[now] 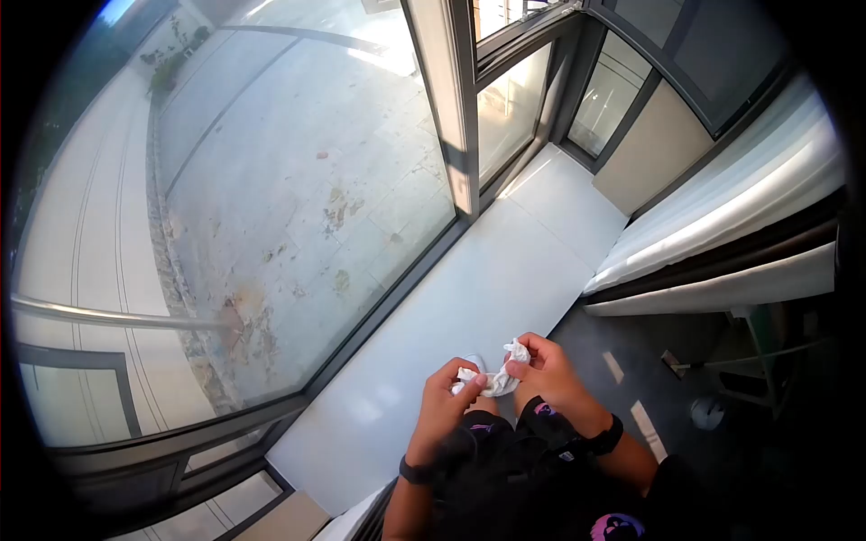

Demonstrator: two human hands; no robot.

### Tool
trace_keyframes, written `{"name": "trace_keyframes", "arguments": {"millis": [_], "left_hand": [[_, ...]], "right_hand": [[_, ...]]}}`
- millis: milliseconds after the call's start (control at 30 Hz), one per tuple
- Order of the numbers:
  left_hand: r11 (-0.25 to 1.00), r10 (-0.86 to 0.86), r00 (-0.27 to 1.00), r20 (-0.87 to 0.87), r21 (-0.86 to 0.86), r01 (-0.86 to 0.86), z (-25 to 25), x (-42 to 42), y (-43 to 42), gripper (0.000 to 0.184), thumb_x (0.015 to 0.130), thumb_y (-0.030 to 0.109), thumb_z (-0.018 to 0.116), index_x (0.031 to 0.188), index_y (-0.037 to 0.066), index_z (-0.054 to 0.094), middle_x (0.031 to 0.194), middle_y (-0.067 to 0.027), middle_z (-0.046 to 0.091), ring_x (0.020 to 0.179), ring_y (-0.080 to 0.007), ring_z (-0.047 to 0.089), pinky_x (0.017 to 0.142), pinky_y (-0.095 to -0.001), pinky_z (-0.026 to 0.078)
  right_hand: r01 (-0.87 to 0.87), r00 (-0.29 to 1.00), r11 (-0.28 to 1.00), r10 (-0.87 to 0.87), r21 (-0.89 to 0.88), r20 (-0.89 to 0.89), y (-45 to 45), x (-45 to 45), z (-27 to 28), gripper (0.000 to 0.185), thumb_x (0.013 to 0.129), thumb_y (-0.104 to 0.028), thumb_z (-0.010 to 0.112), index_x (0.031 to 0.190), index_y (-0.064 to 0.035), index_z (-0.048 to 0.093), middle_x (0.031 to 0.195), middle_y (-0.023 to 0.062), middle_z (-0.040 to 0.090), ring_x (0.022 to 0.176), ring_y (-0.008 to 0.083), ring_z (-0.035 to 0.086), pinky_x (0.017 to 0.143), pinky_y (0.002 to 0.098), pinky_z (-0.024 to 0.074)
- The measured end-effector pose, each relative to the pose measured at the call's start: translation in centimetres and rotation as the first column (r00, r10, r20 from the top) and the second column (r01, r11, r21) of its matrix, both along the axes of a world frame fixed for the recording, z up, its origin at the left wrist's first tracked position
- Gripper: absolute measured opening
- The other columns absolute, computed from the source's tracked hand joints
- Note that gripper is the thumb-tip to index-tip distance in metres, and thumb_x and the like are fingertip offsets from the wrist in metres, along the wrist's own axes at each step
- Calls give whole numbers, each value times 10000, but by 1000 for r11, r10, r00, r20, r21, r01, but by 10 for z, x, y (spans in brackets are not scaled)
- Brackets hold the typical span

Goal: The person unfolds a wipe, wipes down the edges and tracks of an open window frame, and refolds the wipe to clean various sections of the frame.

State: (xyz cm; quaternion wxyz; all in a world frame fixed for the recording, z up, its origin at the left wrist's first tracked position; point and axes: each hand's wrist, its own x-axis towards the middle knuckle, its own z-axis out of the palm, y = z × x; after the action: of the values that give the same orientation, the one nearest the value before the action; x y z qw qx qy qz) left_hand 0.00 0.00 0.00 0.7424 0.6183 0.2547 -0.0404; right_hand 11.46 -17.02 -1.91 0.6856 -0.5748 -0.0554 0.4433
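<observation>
The white cloth (502, 382) hangs in the air between the person's two hands, crumpled and twisted, with a loose sag at its middle. The left hand (440, 404) pinches one end between thumb and fingers; the right hand (557, 379) pinches the other, a ruffled tuft standing up past its thumb. The hands are apart, joined only by the cloth.

For good handling, the grip should probably stay light and close to each end, thumbs opposite the fingertips, so that folds can be worked loose without tearing or bunching. Keeping the hands level would likely spread the pull evenly; at present the right seems a little farther forward.

Beneath are the person's legs and the white ledge (397, 379). In this view the cloth lies near the ledge's floor-side edge, well away from its window-side edge; its height above cannot be told. Past that floor-side edge lies the dark floor (591, 347); the curtain (722, 216) hangs toward the ledge's far corner.
</observation>
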Motion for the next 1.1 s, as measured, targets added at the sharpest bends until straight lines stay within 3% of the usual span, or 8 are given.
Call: {"name": "trace_keyframes", "arguments": {"millis": [200,333,433,633,700,833,900,1100], "left_hand": [[964,-265,964,-12,-30,264,38,143,8,98,913,104,663,938,9,664,787,5,620,703,-72,542,630,-222,433],[870,-491,863,117,129,477,29,232,10,209,850,38,698,1057,15,684,950,-16,670,862,-115,589,756,-274,481],[814,-477,877,65,409,412,56,304,-5,274,842,34,706,1115,39,681,957,-40,678,825,-125,590,739,-273,479],[823,-506,859,71,337,457,95,448,-31,302,904,126,696,1179,6,656,976,-45,723,755,-86,576,694,-256,466],[865,-419,908,1,305,399,103,484,-37,271,887,112,726,1134,13,676,895,-42,718,735,-73,587,675,-238,457],[949,-238,953,187,255,187,84,548,-37,194,874,60,722,1047,-20,687,862,-30,706,758,-68,610,678,-222,463],[939,-177,970,166,323,116,74,578,-28,180,868,27,694,1038,-31,683,851,-34,701,755,-75,623,682,-219,472],[969,195,944,267,98,-228,50,684,19,132,882,24,586,995,-23,636,812,-33,659,661,-70,558,594,-213,429]], "right_hand": [[387,911,915,-398,115,108,-15,111,56,301,845,62,701,1086,5,530,958,53,617,885,100,616,808,257,529],[332,901,940,-342,82,266,-25,189,70,401,813,70,723,1133,-25,502,1005,82,622,924,135,639,837,291,537],[195,908,979,-159,-56,388,-29,261,69,459,796,42,744,1173,-30,492,1047,116,622,944,178,660,830,309,545],[123,892,991,-85,-57,444,-42,402,95,519,776,54,725,1217,-26,462,1093,126,607,943,202,684,805,312,556],[107,907,994,-86,-28,412,-45,442,96,524,778,71,711,1226,-25,456,1091,114,600,946,195,683,801,307,556],[101,882,995,-89,0,463,-37,508,97,477,781,118,637,1201,-24,462,1106,112,578,906,191,693,794,306,558],[158,843,984,-89,-86,531,-31,542,95,460,767,111,612,1188,-20,480,1006,110,629,842,160,678,753,289,545],[233,798,937,-32,-260,602,-10,649,89,245,794,80,602,1029,15,575,880,41,645,813,79,595,772,243,488]]}}
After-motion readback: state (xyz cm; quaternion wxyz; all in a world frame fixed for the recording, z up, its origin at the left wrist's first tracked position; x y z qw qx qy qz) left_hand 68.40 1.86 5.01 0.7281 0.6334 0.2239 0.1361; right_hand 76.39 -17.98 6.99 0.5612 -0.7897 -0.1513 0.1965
